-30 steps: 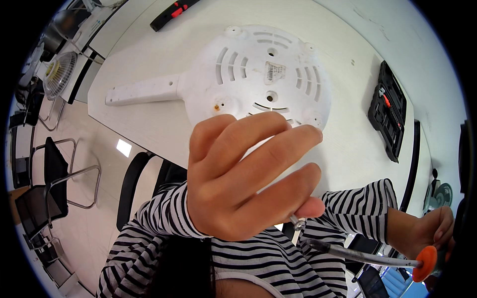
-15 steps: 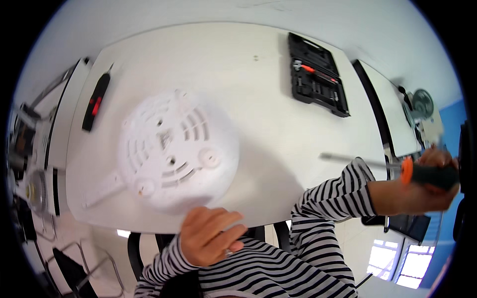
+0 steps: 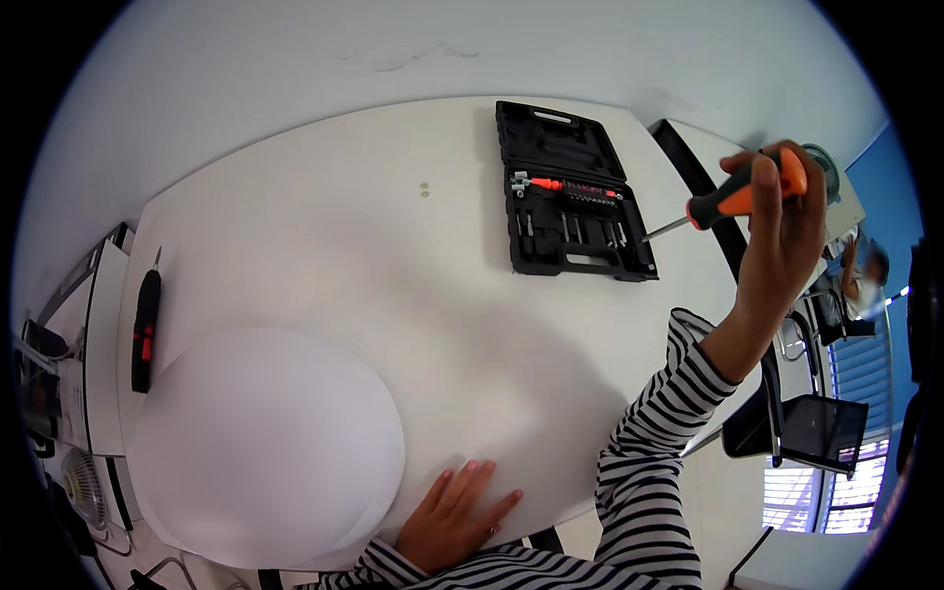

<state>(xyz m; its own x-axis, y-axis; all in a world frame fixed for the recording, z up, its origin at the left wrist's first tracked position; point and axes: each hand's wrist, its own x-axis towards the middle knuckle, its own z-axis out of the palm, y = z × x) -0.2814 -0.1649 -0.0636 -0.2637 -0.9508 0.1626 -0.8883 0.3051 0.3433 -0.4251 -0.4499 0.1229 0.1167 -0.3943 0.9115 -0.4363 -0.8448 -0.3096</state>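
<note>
The right hand grips an orange-and-black-handled screwdriver, its shaft pointing left toward the open black plastic tool case by the tabletop's far edge, while the left hand lies flat and empty at the near edge.

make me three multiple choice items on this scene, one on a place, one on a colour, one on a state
1. Where does the open black plastic tool case lie?
A. on the white table's far side
B. on the floor
C. on a chair

2. What colour is the handle of the screwdriver in the right hand?
A. blue and white
B. orange and black
C. green

3. How is the left hand?
A. clenched on a tool
B. raised in the air
C. flat on the white table, beside the big white round plastic dome

Key: 1 A, it lies open on the tabletop's far part; 2 B, the grip shows orange with black; 3 C, its fingers lie spread on the tabletop.
</note>
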